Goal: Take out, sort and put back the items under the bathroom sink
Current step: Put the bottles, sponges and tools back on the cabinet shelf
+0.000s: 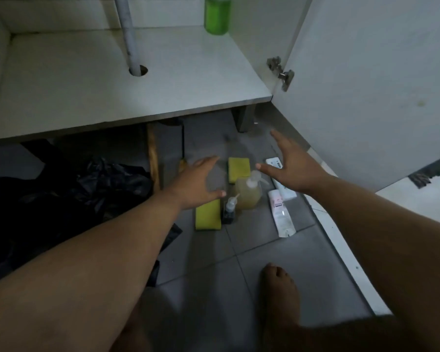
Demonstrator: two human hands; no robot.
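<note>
Several items lie on the grey floor tiles in front of the cabinet: a pump bottle of yellowish liquid, a small dark bottle with a clear nozzle, two yellow sponges and two white tubes. A green bottle stands at the back right of the white cabinet shelf. My left hand hovers open just left of the pump bottle. My right hand hovers open to its right, above the far tube. Neither hand holds anything.
A white drain pipe passes through a hole in the shelf. The cabinet door stands open on the right. A black plastic bag lies on the floor at left beside a wooden stick. My bare foot rests on the tiles.
</note>
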